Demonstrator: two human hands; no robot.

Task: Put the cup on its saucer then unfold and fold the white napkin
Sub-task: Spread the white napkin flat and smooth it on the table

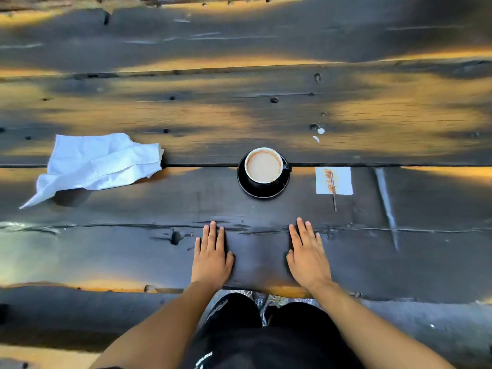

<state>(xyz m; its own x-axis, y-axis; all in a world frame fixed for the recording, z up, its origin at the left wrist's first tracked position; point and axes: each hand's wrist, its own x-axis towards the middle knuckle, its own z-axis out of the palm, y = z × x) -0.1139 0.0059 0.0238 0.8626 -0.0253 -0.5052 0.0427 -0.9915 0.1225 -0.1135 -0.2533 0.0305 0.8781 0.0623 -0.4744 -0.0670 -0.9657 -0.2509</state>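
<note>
On saucer (pixel 246 186): cup (pixel 264 166), hands flat.

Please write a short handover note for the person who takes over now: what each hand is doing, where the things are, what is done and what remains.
Left hand: flat on the table, open, holding nothing.
Right hand: the same, flat and open.
Cup: full of milky coffee, already standing on its black saucer, straight ahead.
White napkin: far left, crumpled and loosely bunched, untouched by either hand.
Also present: small stained paper with a thin stick, right of the saucer.
Done: cup on saucer. Left: whether the napkin has been unfolded yet is unclear; it still needs a neat fold.
</note>
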